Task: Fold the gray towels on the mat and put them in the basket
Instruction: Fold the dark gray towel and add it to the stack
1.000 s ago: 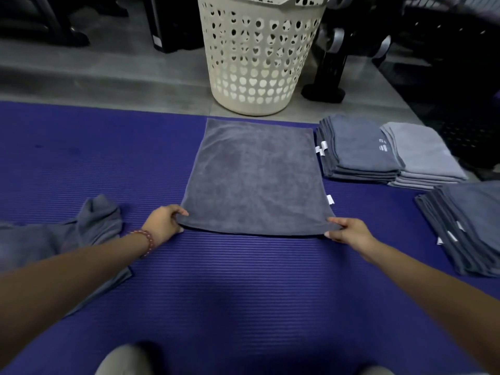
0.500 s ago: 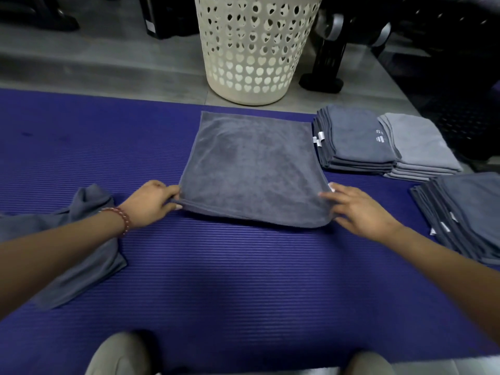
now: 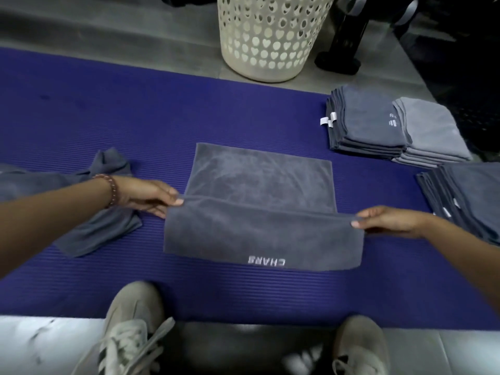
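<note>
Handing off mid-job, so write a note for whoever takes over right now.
Left hand pinches the towel at its left corner, right hand at its right corner; the held edge is lifted, fold half made.
The towel is mid-mat; crumpled towel at left; three folded stacks at right; basket on the floor beyond the mat.
Done: stacks folded.
Left: finish this fold, fold the crumpled towel, put everything in the basket. Its contents are out of view.
</note>
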`<action>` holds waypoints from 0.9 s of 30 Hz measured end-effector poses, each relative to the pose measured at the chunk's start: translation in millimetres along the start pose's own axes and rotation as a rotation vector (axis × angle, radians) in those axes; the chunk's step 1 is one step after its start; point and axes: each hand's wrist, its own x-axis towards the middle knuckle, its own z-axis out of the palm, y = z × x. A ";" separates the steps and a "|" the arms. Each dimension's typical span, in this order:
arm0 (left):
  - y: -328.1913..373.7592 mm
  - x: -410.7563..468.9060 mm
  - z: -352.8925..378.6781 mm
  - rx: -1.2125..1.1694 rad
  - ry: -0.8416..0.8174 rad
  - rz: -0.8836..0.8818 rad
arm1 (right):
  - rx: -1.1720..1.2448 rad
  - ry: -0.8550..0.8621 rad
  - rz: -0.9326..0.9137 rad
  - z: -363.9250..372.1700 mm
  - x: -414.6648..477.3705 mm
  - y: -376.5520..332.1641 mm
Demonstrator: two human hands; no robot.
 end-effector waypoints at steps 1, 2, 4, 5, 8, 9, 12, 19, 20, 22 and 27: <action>9.1 3.1 1.2 -0.092 0.108 0.087 | 0.129 0.107 -0.045 -5.6 6.0 -2.7; 20.3 8.7 2.4 -0.157 0.228 0.170 | 0.232 0.219 -0.087 -8.9 12.9 -7.4; 40.4 28.2 6.5 -0.157 0.504 0.297 | 0.408 0.416 -0.142 -8.9 34.3 -18.6; 46.3 41.5 7.1 -0.105 0.655 0.332 | 0.462 0.513 -0.150 -5.5 46.6 -24.5; 50.4 80.4 7.2 0.003 0.939 0.356 | 0.450 0.726 -0.065 8.2 85.2 -33.9; 48.1 89.7 8.1 0.029 0.952 0.341 | 0.401 0.769 -0.027 12.8 94.6 -34.8; 36.9 96.2 21.6 0.209 0.904 0.320 | 0.348 0.971 -0.028 26.7 108.2 -37.6; 29.0 93.5 22.4 0.338 1.076 0.620 | -0.014 1.098 -0.331 27.5 106.9 -36.1; 35.9 92.0 20.3 0.308 1.102 0.646 | 0.032 1.105 -0.359 19.9 104.6 -42.9; 51.6 92.8 11.8 0.294 1.128 0.675 | 0.132 1.071 -0.359 -0.8 104.9 -55.8; 62.0 113.5 -16.4 0.323 1.036 0.519 | 0.126 0.873 -0.202 -32.0 130.0 -56.8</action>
